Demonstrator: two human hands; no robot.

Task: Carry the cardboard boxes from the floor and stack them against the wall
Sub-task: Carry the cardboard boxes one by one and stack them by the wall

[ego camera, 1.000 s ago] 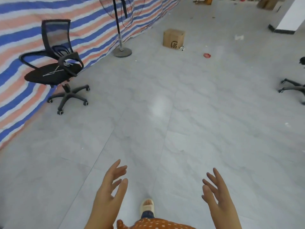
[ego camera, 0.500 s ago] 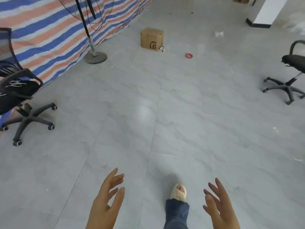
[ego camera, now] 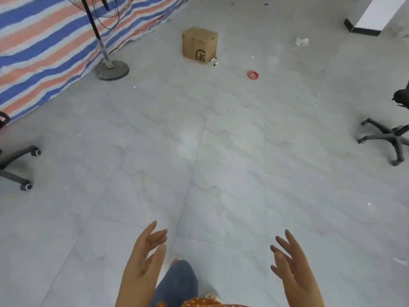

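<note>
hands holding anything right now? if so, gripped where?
Nothing is held. The left hand and right hand are both open, fingers spread over bare floor. The cardboard box sits untouched on the floor far ahead.

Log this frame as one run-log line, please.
phase: approach | left hand: open, empty | right hand: open, empty | cardboard box: on floor ahead, untouched

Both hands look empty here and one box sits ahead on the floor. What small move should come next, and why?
Probably walking on toward the cardboard box. The left hand and right hand are open, palms facing each other, holding nothing, and the box sits well out of reach across bare tiles, beside the fan base.
</note>
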